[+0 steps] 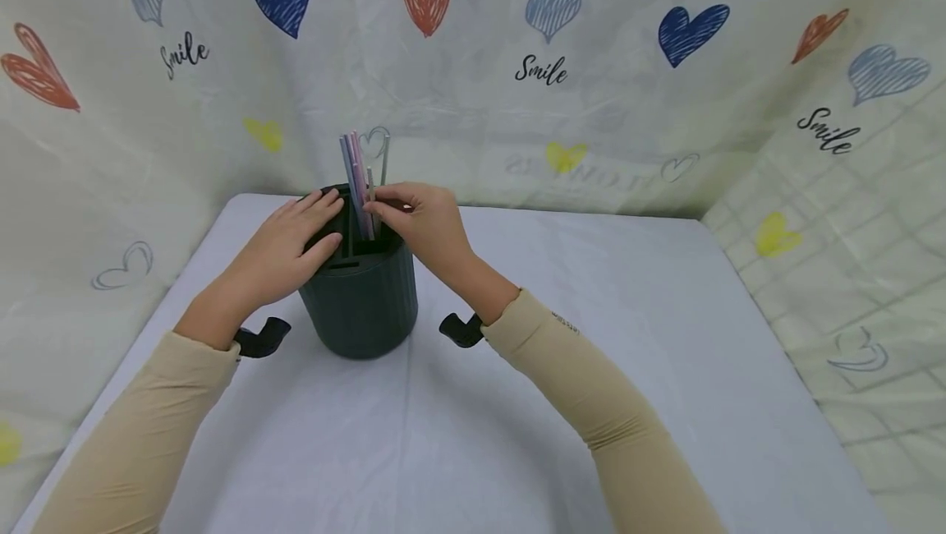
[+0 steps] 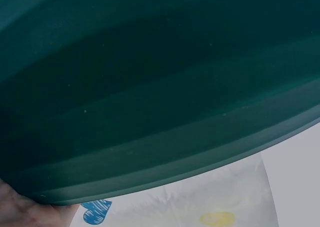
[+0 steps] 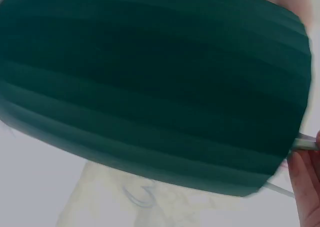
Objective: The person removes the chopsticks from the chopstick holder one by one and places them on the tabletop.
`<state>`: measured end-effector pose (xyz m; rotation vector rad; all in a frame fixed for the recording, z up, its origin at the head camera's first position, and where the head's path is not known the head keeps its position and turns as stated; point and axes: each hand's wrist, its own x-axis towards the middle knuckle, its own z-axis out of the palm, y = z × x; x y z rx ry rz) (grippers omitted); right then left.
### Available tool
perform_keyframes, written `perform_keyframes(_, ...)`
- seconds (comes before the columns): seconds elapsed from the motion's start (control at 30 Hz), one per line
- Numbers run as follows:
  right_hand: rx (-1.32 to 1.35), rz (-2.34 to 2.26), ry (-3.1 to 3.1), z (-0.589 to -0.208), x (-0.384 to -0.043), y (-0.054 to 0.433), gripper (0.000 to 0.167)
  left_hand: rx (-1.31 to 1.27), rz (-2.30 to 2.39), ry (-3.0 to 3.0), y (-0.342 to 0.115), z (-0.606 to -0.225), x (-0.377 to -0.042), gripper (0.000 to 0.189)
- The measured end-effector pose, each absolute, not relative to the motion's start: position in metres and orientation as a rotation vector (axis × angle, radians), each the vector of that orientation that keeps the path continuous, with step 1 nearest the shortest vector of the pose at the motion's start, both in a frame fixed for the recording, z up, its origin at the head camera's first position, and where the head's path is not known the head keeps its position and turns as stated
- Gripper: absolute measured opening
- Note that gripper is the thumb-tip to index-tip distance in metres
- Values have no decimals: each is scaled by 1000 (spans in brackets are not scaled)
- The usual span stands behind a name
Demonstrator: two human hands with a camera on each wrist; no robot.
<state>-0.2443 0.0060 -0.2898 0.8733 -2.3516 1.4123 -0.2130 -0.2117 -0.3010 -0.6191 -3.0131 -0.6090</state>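
A dark green ribbed pen holder (image 1: 360,312) with a divided top stands upright on the table. My left hand (image 1: 277,250) rests over its left rim, fingers spread forward and thumb apart. Several slim blue, purple and pink sticks (image 1: 351,164) rise out of the holder, with a thin silver rod (image 1: 386,158) behind them. At the right side of the opening, my right hand (image 1: 424,218) pinches a slim grey stick (image 1: 370,181) between thumb and fingers. In the right wrist view, the pinching fingers (image 3: 304,179) are right at the holder's rim.
A white cloth covers the table (image 1: 591,370). Behind and beside it hangs a pale curtain (image 1: 473,82) printed with hearts and "Smile". Black wrist mounts (image 1: 264,338) jut inward from both wrists, close to the holder.
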Motion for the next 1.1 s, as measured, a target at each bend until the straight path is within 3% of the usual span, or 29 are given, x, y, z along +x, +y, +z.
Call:
perform_keyframes(0.47, 988, 1580, -1845, -228, -236, 31, 22, -651, -528, -3025, -215, -302, -213, 61)
perform_keyframes(0.73, 793, 1924, -1579, -196, -238, 66, 23, -664, -519, -3015, -215, -304, -215, 61)
perform_keyframes(0.9, 644, 1984, -1629, -196, -245, 92, 22, -651, -533, -3012, -214, -306, -214, 61)
perform_keyframes(1.1, 447, 2158, -1822, -227, -262, 110, 20, -651, -523, -3013, -213, -304, -211, 60)
